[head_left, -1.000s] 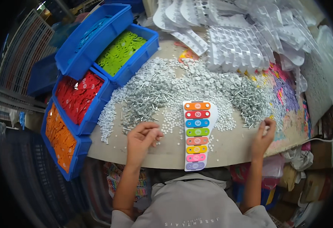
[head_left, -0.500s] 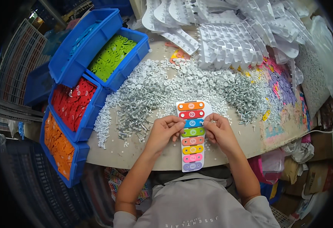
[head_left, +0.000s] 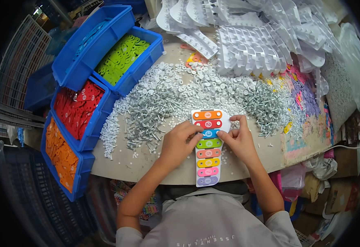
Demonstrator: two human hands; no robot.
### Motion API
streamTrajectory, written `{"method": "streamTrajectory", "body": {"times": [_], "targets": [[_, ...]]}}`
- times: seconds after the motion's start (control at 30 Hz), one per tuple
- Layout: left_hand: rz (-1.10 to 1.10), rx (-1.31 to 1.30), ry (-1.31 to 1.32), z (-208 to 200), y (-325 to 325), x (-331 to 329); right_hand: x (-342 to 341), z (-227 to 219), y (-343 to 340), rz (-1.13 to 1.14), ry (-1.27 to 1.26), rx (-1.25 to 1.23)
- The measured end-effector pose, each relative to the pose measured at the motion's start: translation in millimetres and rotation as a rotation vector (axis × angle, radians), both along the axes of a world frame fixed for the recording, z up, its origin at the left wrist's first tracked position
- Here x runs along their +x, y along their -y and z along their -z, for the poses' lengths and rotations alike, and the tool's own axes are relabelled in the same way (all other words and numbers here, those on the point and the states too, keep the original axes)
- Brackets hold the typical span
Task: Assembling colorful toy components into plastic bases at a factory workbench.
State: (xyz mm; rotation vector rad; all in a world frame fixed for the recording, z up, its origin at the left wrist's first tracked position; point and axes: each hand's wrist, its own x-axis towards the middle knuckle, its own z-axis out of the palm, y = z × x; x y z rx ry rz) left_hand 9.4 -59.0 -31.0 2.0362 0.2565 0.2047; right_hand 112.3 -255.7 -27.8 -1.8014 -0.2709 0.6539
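Observation:
A toy xylophone (head_left: 208, 153) lies upright on the table's near edge, a white base with a column of coloured bars. White round caps sit on both ends of the orange bar (head_left: 207, 115) and the red bar (head_left: 208, 124); dark holes show in several lower bars. At the left end of the blue bar (head_left: 208, 133), my left hand (head_left: 178, 144) has its fingers pinched together; whatever they hold is hidden. My right hand (head_left: 240, 142) presses its thumb on the blue bar's right end, the index finger lifted away and apart from it.
Heaps of white caps (head_left: 225, 88) and metal pins (head_left: 153, 103) spread beyond the xylophone. Blue bins (head_left: 118, 92) of green, red, orange and blue bars stand at left. White plastic bases (head_left: 250, 49) pile up at the back; purple and yellow bars (head_left: 305, 92) lie at right.
My right index finger has lifted off the thumb, which now lies on the blue bar's right end. My left hand has shifted slightly but stays at the bar's left end.

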Motion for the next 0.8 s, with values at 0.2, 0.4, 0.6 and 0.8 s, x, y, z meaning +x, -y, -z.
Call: {"method": "streamTrajectory", "body": {"times": [0.2,0.4,0.6,0.8], "targets": [[-0.053,0.197,0.142,-11,1,-2,1,0,1,0.032,-0.037,-0.009],[-0.057,-0.474,-0.072,-7,-7,-4,5,-2,1,0.012,-0.16,0.003],[-0.039,-0.813,-0.208,13,-14,0,5,-5,0,-0.009,-0.222,0.031],[-0.026,-0.867,-0.242,13,-17,4,8,-6,1,-0.032,-0.249,0.016]]}}
